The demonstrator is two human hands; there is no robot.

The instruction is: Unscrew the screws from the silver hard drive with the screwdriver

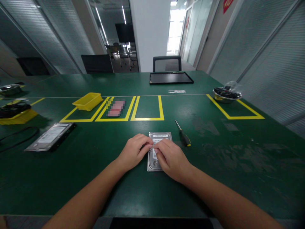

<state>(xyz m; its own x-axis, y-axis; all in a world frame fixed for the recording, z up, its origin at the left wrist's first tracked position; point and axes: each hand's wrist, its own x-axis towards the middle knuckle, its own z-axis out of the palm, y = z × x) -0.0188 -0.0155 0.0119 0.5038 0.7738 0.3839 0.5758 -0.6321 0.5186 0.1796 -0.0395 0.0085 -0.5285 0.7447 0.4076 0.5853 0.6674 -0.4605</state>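
A silver hard drive (151, 166) lies flat on the green table in front of me, its white label partly covered by my hands. At its left edge is my left hand (135, 149), thumb and index finger pinched together. My right hand (171, 156) rests over the drive's right side, its fingers bunched and meeting the left fingertips above the label. Whatever sits between the fingertips is too small or hidden to make out. Just right of the drive lies a screwdriver (184, 138) with a black and yellow handle, its shaft pointing away from me.
Another hard drive (51, 136) lies at the left near a black cable (21, 137). Beyond are a yellow tray (87, 101), a blurred pink item (116, 108) and yellow tape outlines. A metal bowl (227, 96) of dark parts stands right; a dark flat panel (171, 78) lies far back.
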